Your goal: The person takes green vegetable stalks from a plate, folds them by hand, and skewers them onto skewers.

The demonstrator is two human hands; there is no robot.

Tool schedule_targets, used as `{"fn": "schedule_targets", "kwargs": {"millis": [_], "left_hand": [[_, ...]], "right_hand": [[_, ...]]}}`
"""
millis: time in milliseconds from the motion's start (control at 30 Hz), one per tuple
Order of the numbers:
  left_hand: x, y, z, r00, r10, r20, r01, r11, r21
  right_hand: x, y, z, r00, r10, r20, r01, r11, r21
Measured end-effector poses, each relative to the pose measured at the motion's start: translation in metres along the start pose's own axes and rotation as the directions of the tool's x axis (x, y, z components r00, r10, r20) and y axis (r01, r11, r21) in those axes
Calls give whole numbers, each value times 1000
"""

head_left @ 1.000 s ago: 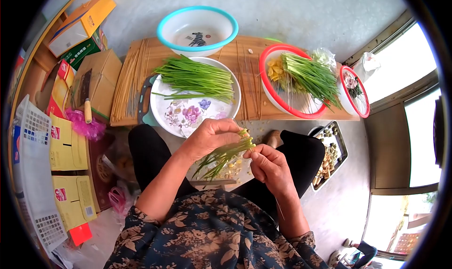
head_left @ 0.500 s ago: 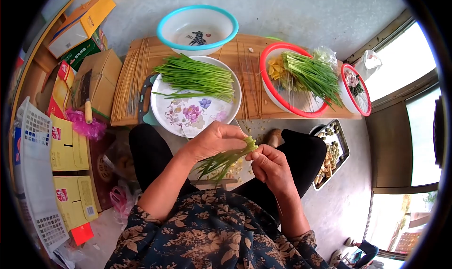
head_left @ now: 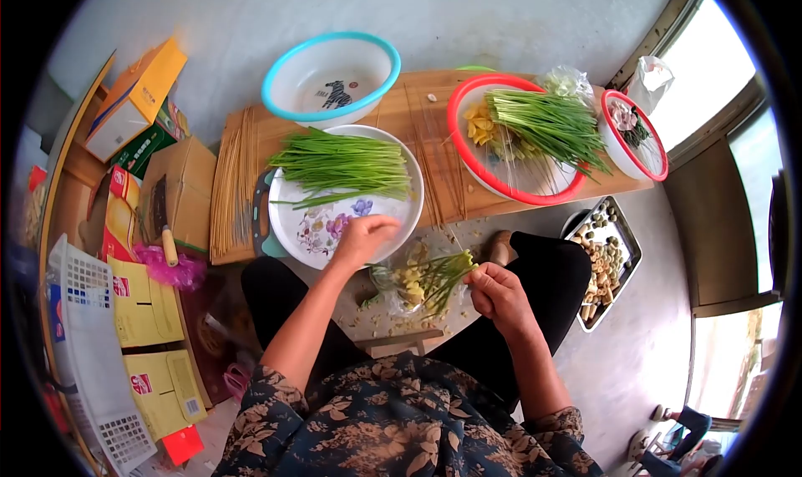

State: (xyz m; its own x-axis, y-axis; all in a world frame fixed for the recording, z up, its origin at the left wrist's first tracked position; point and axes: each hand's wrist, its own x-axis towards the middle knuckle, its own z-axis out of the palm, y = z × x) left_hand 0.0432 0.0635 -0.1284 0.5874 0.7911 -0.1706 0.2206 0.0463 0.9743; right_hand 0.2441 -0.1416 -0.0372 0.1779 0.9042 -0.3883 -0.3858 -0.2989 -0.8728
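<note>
My right hand (head_left: 499, 297) is closed on the stem end of a small bunch of green chives (head_left: 447, 272), whose leaves hang down to the left over the floor. A thin skewer (head_left: 456, 238) sticks up from the bunch. My left hand (head_left: 368, 239) is apart from the bunch, over the front rim of the round floral tray (head_left: 305, 230). Its fingers stretch to the right, with nothing visible in them. More long chives (head_left: 342, 164) lie across the back of that tray.
Loose bamboo skewers (head_left: 234, 185) lie on the wooden table (head_left: 418, 101). Behind stands a blue-rimmed basin (head_left: 292, 84); rightward, a red-rimmed basin (head_left: 468, 159) holds chives and yellow pieces. A metal tray (head_left: 608, 264) of skewered food is on the floor. Boxes (head_left: 180, 185) and a knife (head_left: 167, 235) are left.
My left hand has let go of the chive bunch and moved up and left to the tray's rim. My right hand keeps the bunch, slightly farther right. The view has tilted a little.
</note>
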Motion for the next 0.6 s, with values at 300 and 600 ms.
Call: {"fn": "schedule_targets", "kwargs": {"millis": [300,600], "left_hand": [[72,-14,-13,924,371,-95,-254,778,574],[86,-6,5,905,424,8,-237,490,839]], "right_hand": [[10,1,-8,1000,-8,-20,10,996,84],[13,-1,-7,1000,-31,-3,31,998,61]]}}
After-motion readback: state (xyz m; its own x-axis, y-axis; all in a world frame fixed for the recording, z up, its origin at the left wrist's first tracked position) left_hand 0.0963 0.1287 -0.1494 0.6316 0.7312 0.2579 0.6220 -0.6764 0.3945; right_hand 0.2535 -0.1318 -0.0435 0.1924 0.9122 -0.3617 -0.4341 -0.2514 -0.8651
